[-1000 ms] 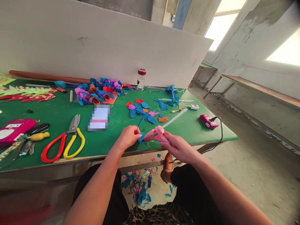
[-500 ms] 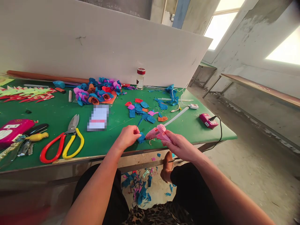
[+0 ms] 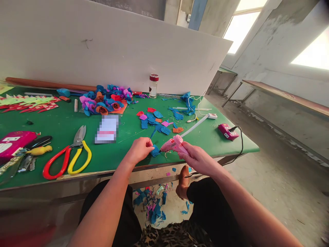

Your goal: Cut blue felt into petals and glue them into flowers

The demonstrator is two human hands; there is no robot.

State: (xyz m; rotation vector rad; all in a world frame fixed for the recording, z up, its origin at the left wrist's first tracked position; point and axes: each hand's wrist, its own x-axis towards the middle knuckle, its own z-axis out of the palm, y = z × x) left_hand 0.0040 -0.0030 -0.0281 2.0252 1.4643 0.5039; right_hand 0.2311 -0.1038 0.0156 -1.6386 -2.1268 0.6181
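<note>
My left hand [image 3: 141,149] pinches a blue crepe paper piece [image 3: 155,151] near the table's front edge. A thin blue strip [image 3: 153,133] sticks up beside its fingertips. In my right hand [image 3: 196,156] is a pink hot glue gun [image 3: 174,144], with a long glue stick [image 3: 194,125] running out of its back. The nozzle points left and is at the right edge of the blue piece; whether it touches cannot be made out. Behind the hands lie loose blue, pink, red and orange paper petals [image 3: 151,119].
Red-and-yellow-handled shears [image 3: 79,145] and a blurred white rectangle [image 3: 106,129] lie left on the green table [image 3: 128,128]. Paper flowers [image 3: 102,103], a red-lidded jar [image 3: 153,86] and a white board [image 3: 115,48] stand behind. A corded magenta power socket [image 3: 228,132] sits at right.
The glue gun's nozzle has shifted very slightly back to the right along the blue paper piece. My left hand keeps its pinch, nearly still.
</note>
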